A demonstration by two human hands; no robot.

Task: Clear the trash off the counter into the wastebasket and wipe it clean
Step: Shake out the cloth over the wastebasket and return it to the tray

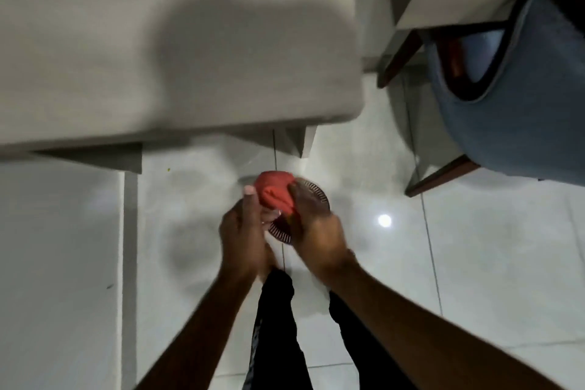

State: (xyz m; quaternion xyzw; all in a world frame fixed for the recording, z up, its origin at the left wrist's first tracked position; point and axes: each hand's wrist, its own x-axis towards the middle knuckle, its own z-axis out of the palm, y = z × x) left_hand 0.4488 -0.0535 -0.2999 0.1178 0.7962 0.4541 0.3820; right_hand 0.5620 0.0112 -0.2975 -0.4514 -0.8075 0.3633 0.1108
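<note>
Looks like the dumping step, or the switch from clearing to wiping: both hands down below the counter (177, 41) edge, over the small slotted wastebasket (318, 196) standing on the glossy tile floor (474, 263). Counter top, as far as visible, bare and pale w/ only a shadow across it; no trash seen on the visible part, rest out of frame.

Left hand (243, 231): fingers curled, thumb tip up against the left side of a red bundle (273, 191), prob. a cloth or crumpled wrapper, too blurred to say which. Grip partial, pinch rather than fist.

Right hand (313, 225): fingers wrapped over the right side of the red bundle and overlapping the basket rim; can't tell whether also gripping the rim or just passing in front of it. Closed enough to hold, not clenched.

Red bundle sits directly above the basket mouth, btwn both hands, touching both.

Next move, as a guess: if trash, let go w/ both hands straight down so it drops inside, not over the rim; basket mouth small, so centring matters. If it's the wiping cloth, shake off into the basket, then back up to the counter.

Blue upholstered chair (512, 98) w/ dark wood legs off to the right, well apart. Dark trousers (275, 310) below the forearms.
</note>
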